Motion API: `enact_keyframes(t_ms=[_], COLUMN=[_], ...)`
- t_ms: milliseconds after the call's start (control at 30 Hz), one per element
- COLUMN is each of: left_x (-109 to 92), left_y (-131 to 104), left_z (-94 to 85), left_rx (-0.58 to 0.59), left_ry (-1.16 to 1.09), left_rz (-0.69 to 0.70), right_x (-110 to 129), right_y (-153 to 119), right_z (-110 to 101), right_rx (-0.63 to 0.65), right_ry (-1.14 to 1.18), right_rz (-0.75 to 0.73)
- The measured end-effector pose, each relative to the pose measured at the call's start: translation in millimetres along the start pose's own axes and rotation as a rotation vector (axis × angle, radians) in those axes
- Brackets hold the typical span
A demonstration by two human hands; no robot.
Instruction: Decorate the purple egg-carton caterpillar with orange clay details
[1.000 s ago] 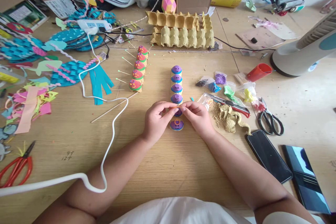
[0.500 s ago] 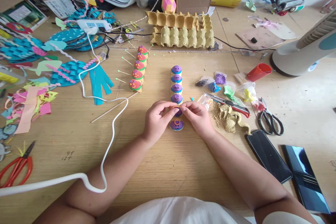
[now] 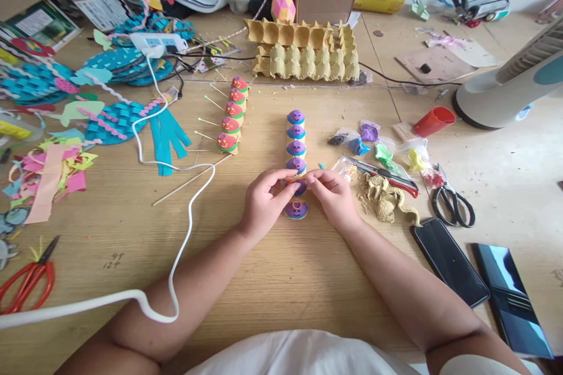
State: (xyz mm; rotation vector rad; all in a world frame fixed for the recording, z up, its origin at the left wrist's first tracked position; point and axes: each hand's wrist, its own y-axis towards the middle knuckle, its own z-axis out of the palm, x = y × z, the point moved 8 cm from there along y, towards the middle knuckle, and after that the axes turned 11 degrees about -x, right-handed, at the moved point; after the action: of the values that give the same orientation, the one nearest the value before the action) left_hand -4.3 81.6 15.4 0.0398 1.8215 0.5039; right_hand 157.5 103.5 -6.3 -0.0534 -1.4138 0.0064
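My left hand [image 3: 264, 200] and my right hand [image 3: 332, 196] meet over a row of egg-carton cups. Between their fingertips is a thin orange clay strand [image 3: 301, 180], each hand pinching an end. Below it, partly hidden by my fingers, is a cup covered in purple and blue clay [image 3: 299, 188]. The nearest purple cup [image 3: 296, 209] has a smiling face and an orange loop on top. Several more purple-and-blue cups with small faces [image 3: 296, 147] stretch away in line beyond my hands.
Left of the row stands a red-and-green caterpillar [image 3: 233, 110] with pins stuck in it. To the right lie a utility knife [image 3: 382, 173], torn carton scraps [image 3: 385, 196], scissors [image 3: 453, 202], a phone [image 3: 451, 261] and bagged clay [image 3: 385, 155]. A white cable [image 3: 190, 217] crosses the left side.
My right hand has shifted slightly to the right, and the fingertips of my two hands are a little farther apart. The orange strand is still between them.
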Motion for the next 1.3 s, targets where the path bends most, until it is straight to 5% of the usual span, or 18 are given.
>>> enact_keyframes(t_ms=[600,933,1300], left_x=[-7.1,1.8,-4.4], left_y=[1.8,2.2,-0.4], left_z=[-4.3,-3.2,1.9], left_rx=[-0.024,-0.024,0.032], left_ry=[0.036,-0.088,0.014], left_rz=[0.059,-0.105,0.051], right_x=[2.3,0.7,1.6], right_y=[0.1,0.4,0.0], right_z=[0.3,0.0,1.8], right_rx=[0.002,-0.003,0.009], right_ry=[-0.065,-0.056,-0.034], right_rz=[-0.017,-0.014,-0.019])
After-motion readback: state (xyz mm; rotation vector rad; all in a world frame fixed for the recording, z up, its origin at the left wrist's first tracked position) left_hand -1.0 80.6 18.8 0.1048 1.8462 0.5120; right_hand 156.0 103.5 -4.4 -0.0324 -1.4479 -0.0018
